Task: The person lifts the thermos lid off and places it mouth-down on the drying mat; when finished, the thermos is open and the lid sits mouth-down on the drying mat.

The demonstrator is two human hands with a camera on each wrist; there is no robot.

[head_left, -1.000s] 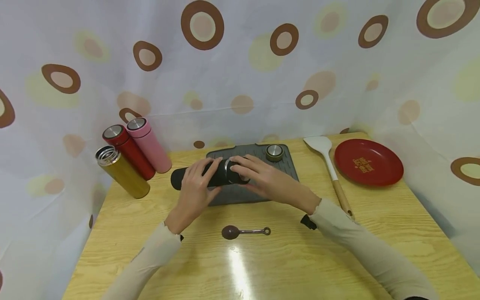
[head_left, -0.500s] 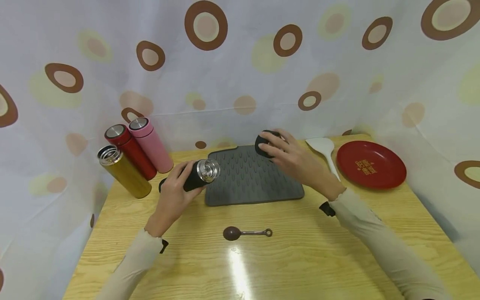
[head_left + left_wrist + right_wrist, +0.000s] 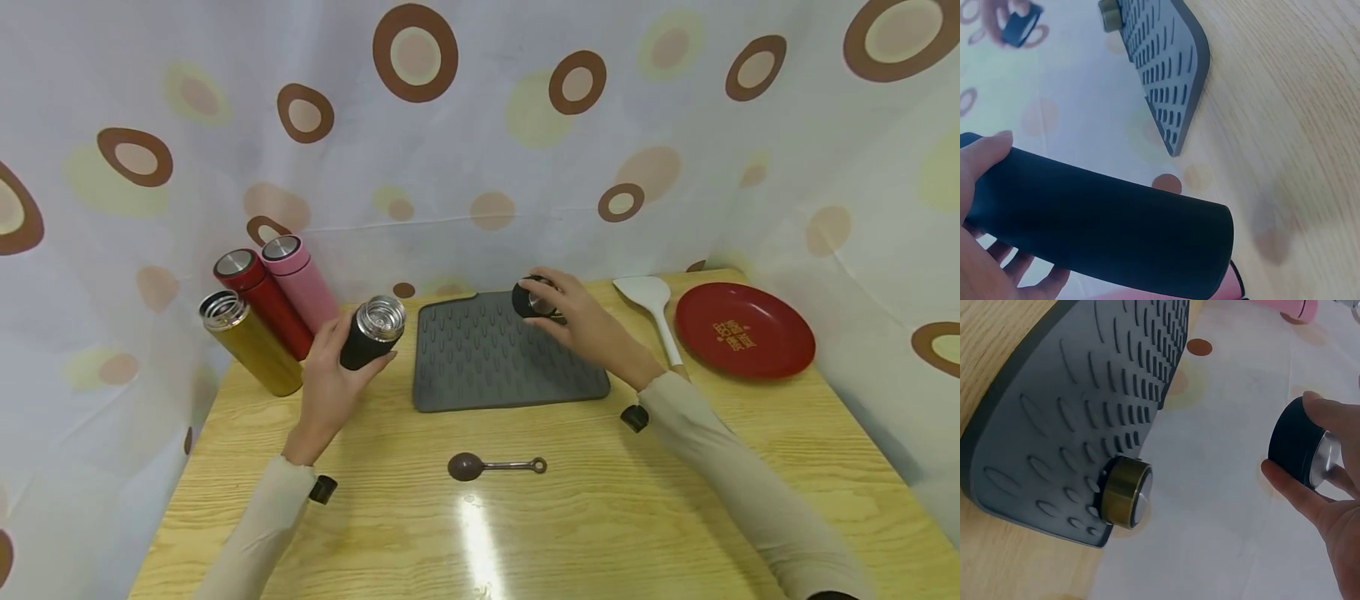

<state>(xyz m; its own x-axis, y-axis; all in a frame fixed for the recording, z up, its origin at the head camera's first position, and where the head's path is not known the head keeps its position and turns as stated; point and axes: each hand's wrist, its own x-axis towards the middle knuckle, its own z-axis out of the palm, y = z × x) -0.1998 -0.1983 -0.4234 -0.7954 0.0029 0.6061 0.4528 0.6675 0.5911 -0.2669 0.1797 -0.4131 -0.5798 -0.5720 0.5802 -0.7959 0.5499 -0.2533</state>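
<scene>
My left hand (image 3: pixel 327 379) grips a black thermos bottle (image 3: pixel 1104 219) around its body. Its steel mouth (image 3: pixel 381 317) is uncovered and faces up toward the head camera. Between thumb and fingers, my right hand (image 3: pixel 588 323) holds the black lid (image 3: pixel 1296 444) with a silver top, above the back right of a grey ridged mat (image 3: pixel 495 358). A gold lid (image 3: pixel 1126 492) sits on that mat, mostly hidden behind the right hand in the head view. At the left stands a gold thermos (image 3: pixel 258 350) without a lid, beside red (image 3: pixel 276 308) and pink (image 3: pixel 309 283) thermoses with lids on.
A brown spoon (image 3: pixel 467 467) lies at the front middle of the wooden table (image 3: pixel 405 525). To the right are a white spatula (image 3: pixel 651 296) with a wooden handle and a red plate (image 3: pixel 750 358). A patterned curtain (image 3: pixel 480 125) hangs behind.
The black lid came off the thermos and moved right over the mat in my right hand. My left hand drew the thermos left and tipped its mouth upward.
</scene>
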